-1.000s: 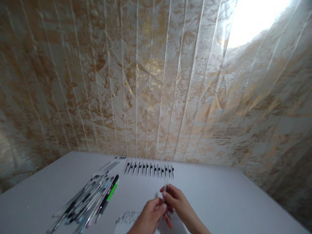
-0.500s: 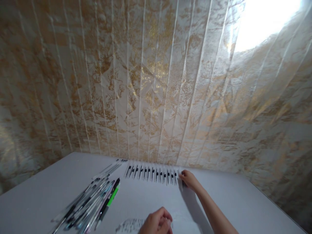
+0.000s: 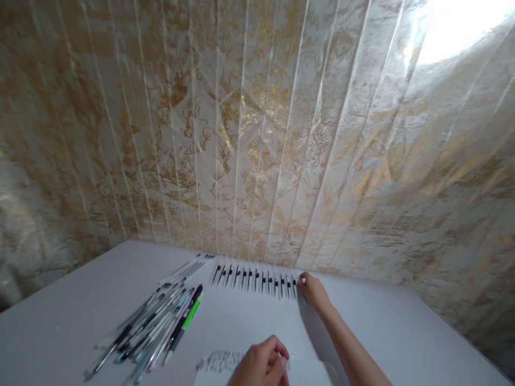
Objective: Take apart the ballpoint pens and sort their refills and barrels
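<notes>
My right hand (image 3: 314,290) reaches to the right end of a row of slim clear-and-black pen pieces (image 3: 251,279). Its fingers pinch a similar slim piece, mostly hidden, with a dark tip showing below them. Closer to me, my left hand (image 3: 263,362) is closed, fingers curled and thumb against them; what they hold, if anything, I cannot make out. Beside it lies a patch of small dark pieces (image 3: 221,360), partly covered by the hand, next to a pale sheet (image 3: 308,372).
To the left lies a loose pile of pens (image 3: 148,327), with a green pen (image 3: 192,312) along its right side. A few thin pens (image 3: 187,269) lie behind it. The white table (image 3: 382,327) meets a gold-patterned, shiny curtain (image 3: 257,134) at the back.
The whole view has shifted slightly, so the table sits a little higher and to the right. My right hand stays at the row's end; my left hand keeps its curled shape.
</notes>
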`<control>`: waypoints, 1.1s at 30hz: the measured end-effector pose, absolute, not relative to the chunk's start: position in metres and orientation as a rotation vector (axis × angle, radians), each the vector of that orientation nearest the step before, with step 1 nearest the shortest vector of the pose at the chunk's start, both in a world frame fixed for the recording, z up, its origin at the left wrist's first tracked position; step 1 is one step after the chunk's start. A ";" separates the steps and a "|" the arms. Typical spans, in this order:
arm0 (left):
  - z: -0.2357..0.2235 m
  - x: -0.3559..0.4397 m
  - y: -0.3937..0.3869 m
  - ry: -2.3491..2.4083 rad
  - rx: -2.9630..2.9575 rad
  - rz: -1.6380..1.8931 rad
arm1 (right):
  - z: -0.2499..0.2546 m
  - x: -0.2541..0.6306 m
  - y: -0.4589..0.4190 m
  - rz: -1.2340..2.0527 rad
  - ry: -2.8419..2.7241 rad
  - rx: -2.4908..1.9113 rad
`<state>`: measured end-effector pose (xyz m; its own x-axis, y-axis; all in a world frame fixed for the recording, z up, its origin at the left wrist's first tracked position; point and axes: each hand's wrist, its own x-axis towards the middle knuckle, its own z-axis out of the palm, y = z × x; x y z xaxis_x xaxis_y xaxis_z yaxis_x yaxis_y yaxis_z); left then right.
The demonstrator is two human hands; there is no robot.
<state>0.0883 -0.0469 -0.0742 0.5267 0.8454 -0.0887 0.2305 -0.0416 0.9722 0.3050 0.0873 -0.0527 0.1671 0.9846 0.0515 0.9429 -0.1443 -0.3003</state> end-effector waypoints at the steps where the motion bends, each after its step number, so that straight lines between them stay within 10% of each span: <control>1: -0.074 0.088 -0.047 0.937 1.562 0.651 | -0.052 0.304 0.088 0.224 -1.852 -2.182; 15: -0.079 0.085 -0.038 0.901 1.233 1.078 | -0.031 0.288 0.061 0.352 -1.796 -1.966; 23: -0.049 0.078 -0.044 0.747 0.992 1.423 | -0.042 0.201 -0.041 1.224 -1.796 -1.241; 33: -0.071 0.082 -0.042 1.097 1.173 1.367 | -0.025 0.295 0.050 0.487 -1.771 -1.991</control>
<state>0.0820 -0.0416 -0.0706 -0.0450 0.9941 0.0985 -0.1190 -0.1032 0.9875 0.2947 0.0502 -0.0248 0.1231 0.9922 0.0222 0.8413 -0.0925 -0.5326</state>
